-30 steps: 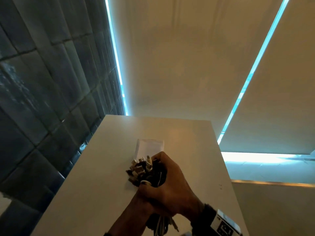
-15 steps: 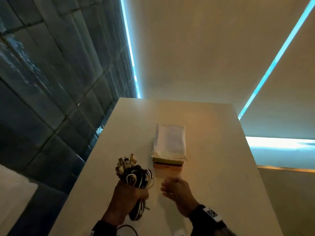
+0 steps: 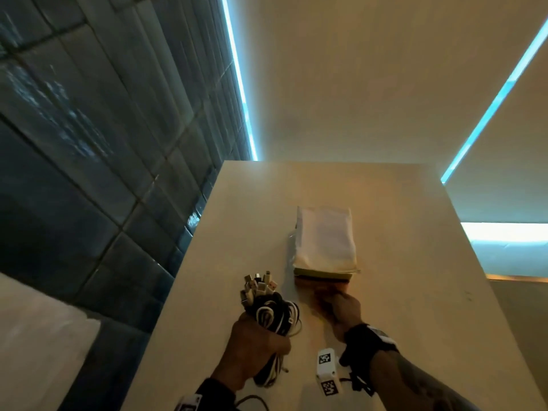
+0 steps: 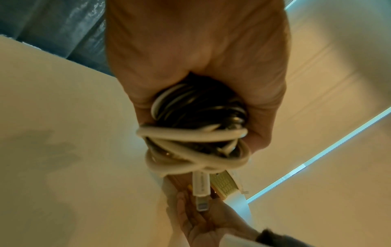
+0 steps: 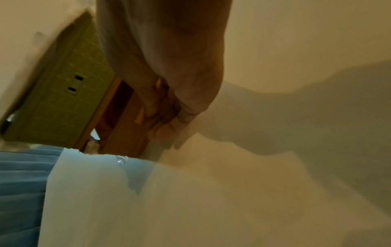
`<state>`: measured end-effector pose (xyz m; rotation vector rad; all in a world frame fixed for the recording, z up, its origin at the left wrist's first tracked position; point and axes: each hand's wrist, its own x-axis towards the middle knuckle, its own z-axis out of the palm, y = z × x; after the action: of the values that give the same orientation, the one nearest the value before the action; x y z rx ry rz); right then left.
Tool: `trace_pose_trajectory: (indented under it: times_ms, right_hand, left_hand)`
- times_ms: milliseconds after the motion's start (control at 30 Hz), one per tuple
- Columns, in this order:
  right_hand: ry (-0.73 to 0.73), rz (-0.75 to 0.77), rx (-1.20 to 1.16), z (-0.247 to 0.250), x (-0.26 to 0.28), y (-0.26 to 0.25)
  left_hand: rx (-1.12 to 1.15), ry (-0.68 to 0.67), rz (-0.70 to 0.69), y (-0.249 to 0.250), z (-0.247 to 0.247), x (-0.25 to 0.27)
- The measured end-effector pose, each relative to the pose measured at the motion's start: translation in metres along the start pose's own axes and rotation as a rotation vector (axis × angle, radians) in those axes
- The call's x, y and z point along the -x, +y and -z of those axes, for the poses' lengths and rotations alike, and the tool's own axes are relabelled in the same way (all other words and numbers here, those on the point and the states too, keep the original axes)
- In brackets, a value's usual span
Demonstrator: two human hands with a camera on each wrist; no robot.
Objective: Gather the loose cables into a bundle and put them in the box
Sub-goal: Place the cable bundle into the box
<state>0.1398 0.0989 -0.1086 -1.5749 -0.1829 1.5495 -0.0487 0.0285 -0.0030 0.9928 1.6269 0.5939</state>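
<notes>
My left hand (image 3: 255, 342) grips a coiled bundle of black and white cables (image 3: 271, 312) upright over the table, plugs sticking out on top. The left wrist view shows the loops (image 4: 196, 133) packed in my fist (image 4: 190, 50). The box (image 3: 326, 238) lies just right of the bundle: a white-topped sleeve with a yellow-green end (image 5: 59, 100). A brown inner drawer (image 3: 314, 284) sticks out a little from its near end. My right hand (image 3: 341, 307) has its fingers (image 5: 169, 107) curled on that drawer's front (image 5: 120, 120). The drawer's inside is hidden.
The pale table (image 3: 400, 292) runs away from me, its left edge close to the bundle. Beyond that edge is a dark tiled surface (image 3: 89, 173). A white block (image 3: 38, 336) sits low on the left. A tagged white camera unit (image 3: 326, 369) is strapped at my right wrist.
My right hand let go of the bundle, moved forward to the box and took hold of its brown drawer. My left hand kept the bundle and shifted left. The head view tilted down.
</notes>
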Motion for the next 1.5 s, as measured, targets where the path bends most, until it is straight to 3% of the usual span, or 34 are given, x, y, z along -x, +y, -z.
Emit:
trace_pose_trajectory:
  times_ms: [267, 400, 733, 1067, 1267, 1333, 1400, 1500]
  right_hand:
    - [0.021, -0.038, -0.017, -0.004, 0.005, -0.008]
    - [0.018, -0.022, 0.008, -0.004, 0.011, -0.011]
    - [-0.062, -0.155, 0.057, 0.021, 0.040, 0.032]
    - [-0.163, -0.192, 0.069, 0.045, 0.056, 0.045]
    - [-0.420, -0.432, 0.208, 0.056, 0.075, 0.013]
    - [-0.456, -0.333, 0.230, 0.049, 0.086, -0.023]
    - [-0.596, -0.228, 0.289, 0.036, 0.100, -0.055]
    - [-0.733, -0.190, 0.422, 0.018, 0.115, -0.079]
  left_hand:
    - [-0.038, -0.034, 0.030, -0.009, -0.003, -0.007]
    - [-0.148, -0.137, -0.051, -0.021, -0.008, -0.019]
    - [-0.118, -0.108, -0.020, -0.007, 0.000, -0.011]
    - [-0.185, -0.126, -0.155, 0.021, 0.000, -0.005]
    - [-0.534, -0.274, -0.354, 0.039, 0.003, 0.005]
    - [-0.871, -0.361, -0.505, 0.053, 0.001, 0.015]
    - [-1.191, -0.435, -0.706, 0.068, -0.005, 0.023]
    - [-1.352, -0.523, -0.840, 0.088, -0.015, 0.031]
